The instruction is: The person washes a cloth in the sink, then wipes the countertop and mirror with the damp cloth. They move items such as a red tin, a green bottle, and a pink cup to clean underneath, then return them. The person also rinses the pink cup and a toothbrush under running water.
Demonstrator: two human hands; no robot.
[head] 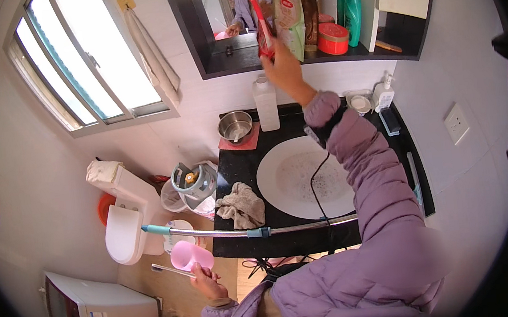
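My left hand, low at the left, grips a pink plastic cup and a toothbrush whose bristle end points left. My right hand is raised to the dark mirror-cabinet shelf. Its fingers are at a red packet; whether they are closed on it I cannot tell. A long red and pink item rises above the packet. Just right of it stands a green and white pouch, then a brown item, a round red tub and green bottles.
Below the shelf is a black counter with a white washbasin. A metal pole crosses its front. On the counter are a crumpled cloth, a steel pot, a white bottle and a pump bottle. A cable hangs from my right wrist.
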